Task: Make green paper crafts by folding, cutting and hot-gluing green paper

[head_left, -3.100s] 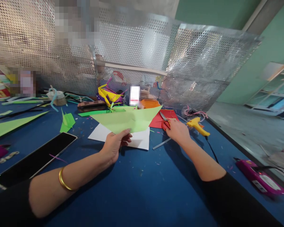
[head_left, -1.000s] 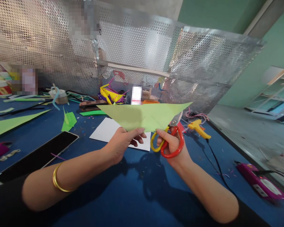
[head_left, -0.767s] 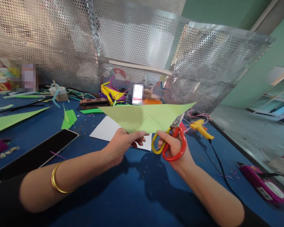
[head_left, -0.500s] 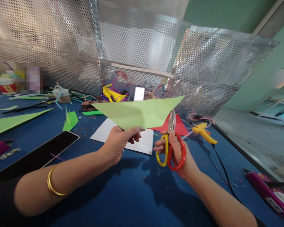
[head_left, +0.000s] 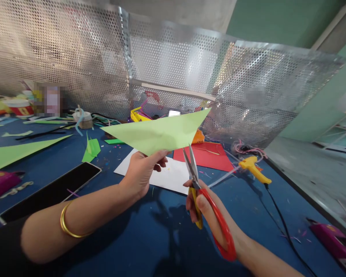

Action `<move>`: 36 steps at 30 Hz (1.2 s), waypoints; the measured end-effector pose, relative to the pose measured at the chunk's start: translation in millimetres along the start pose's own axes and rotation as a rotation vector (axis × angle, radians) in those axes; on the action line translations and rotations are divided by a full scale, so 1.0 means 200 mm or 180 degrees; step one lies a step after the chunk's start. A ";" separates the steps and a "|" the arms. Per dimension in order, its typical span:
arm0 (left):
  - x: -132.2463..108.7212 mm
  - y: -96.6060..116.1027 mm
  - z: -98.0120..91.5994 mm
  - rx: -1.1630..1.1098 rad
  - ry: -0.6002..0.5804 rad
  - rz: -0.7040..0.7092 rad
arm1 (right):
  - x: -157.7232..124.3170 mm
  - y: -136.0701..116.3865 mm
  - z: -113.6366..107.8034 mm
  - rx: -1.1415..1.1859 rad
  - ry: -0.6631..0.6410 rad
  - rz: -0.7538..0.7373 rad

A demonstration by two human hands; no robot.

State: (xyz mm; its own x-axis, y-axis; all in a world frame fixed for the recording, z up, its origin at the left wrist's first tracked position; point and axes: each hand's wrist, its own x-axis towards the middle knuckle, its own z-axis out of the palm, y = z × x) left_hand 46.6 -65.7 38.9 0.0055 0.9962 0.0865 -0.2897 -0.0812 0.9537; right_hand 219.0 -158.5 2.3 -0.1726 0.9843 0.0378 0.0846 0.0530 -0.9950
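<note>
Head view: your two hands are out over one blue table, each with one thing in it. Your left hand pinches one green sheet at its lower edge, thumb on the near side. The sheet is up off the table, in front of and partly over one white sheet, its right corner higher than its left. One gold bangle circles your left forearm.

Your right hand is closed around one pair of scissors, your thumb through the red loop and your fingers at the yellow one. The two blades are spread in a narrow V, tips pointing up beside the green sheet's lower right edge; you cannot tell from here whether they touch it.

Beyond the scissors lies one red sheet, with one yellow glue gun to its right. To your left lie one black phone, one small bright green piece and one long green piece. Two magenta boxes are in sight, one left box and one right box, both cut off by the frame. One perforated screen stands behind everything.
</note>
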 end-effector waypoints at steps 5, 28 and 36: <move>-0.03 -0.01 0.01 -0.0029 -0.0125 -0.0048 | -0.02 0.01 0.00 -0.0284 -0.0164 -0.0094; -0.14 -0.05 0.06 0.0686 -0.0290 -0.0204 | -0.03 -0.01 0.05 -0.0056 -0.0286 0.0098; -0.14 -0.06 0.06 0.0673 -0.0344 -0.0164 | -0.04 0.00 0.05 -0.0067 -0.0225 0.0138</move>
State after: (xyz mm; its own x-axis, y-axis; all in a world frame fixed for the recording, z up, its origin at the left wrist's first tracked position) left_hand 60.9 -93.1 28.9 0.1207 0.9911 0.0557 -0.0795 -0.0462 0.9958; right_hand 210.5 -167.3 1.8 -0.2372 0.9714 -0.0126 0.1139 0.0149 -0.9934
